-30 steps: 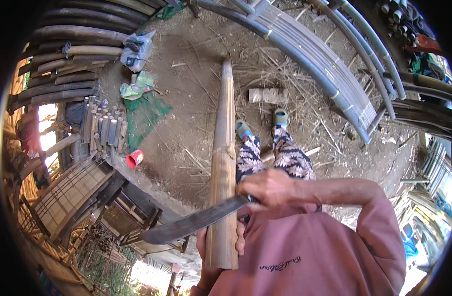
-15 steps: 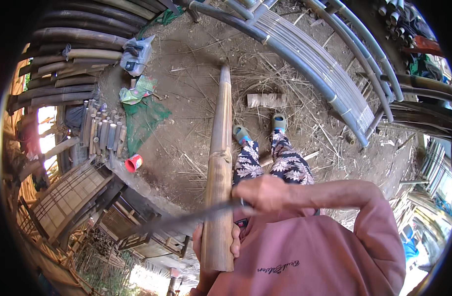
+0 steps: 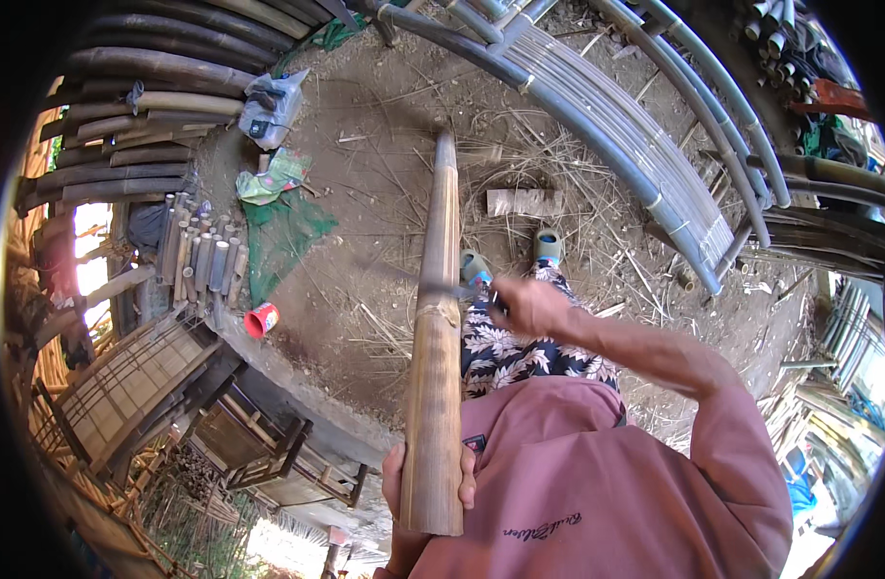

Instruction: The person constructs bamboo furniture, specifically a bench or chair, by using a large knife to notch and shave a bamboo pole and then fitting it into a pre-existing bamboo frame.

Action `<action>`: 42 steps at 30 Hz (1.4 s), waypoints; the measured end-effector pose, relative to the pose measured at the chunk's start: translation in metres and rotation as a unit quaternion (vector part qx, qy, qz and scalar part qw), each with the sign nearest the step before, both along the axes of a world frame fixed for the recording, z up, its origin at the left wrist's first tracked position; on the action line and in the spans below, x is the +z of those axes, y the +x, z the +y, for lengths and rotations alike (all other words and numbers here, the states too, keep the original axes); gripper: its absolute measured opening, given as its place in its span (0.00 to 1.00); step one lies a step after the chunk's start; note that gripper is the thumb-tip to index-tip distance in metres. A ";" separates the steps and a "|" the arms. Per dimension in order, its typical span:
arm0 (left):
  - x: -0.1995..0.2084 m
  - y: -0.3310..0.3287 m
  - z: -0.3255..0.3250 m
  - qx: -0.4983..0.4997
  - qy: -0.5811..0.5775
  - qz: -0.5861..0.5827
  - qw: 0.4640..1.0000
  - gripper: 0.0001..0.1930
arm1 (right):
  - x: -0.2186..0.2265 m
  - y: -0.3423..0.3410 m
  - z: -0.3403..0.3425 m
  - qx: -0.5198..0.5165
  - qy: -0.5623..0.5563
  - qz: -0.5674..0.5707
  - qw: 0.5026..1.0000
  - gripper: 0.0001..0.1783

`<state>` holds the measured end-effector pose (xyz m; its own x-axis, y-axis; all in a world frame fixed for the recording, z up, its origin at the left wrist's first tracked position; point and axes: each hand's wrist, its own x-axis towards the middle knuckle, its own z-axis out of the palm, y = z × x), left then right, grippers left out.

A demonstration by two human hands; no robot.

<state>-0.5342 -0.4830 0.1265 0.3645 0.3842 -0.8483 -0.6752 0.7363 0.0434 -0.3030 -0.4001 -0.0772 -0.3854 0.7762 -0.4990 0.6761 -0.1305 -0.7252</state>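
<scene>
A long tan bamboo pole (image 3: 433,386) slants from my chest to the dirt floor, its far end narrow and its near end broad. Round the near end wraps my left hand (image 3: 392,480), with fingertips showing on both sides of the pole. My right hand (image 3: 534,309) is closed on the handle of a long dark knife (image 3: 446,289), just right of the pole's node. The blade lies across the pole and reaches out to its left, blurred by motion. Whether the edge touches the bamboo I cannot tell.
Ahead on the right stands a bamboo bench (image 3: 607,125). Dark poles (image 3: 163,63) and short cut tubes (image 3: 206,251) are stacked at left, near a red container (image 3: 261,320) and a plastic bag (image 3: 272,106). Bamboo strips and a flat block (image 3: 525,202) lie on the floor.
My right hand and the knife have moved away from my body along the pole, from near my left hand up to the node. My left hand keeps its hold.
</scene>
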 end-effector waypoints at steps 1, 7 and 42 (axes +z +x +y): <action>-0.003 -0.001 -0.003 -0.005 -0.005 -0.003 1.000 0.37 | 0.005 -0.007 -0.025 0.015 0.099 0.077 0.992 0.11; -0.007 -0.011 -0.004 -0.088 -0.009 0.005 0.996 0.37 | 0.008 -0.001 0.006 0.010 -0.003 -0.077 0.997 0.13; -0.011 0.003 0.008 0.138 -0.078 -0.175 0.972 0.46 | 0.050 -0.010 -0.020 0.035 0.174 0.068 0.982 0.14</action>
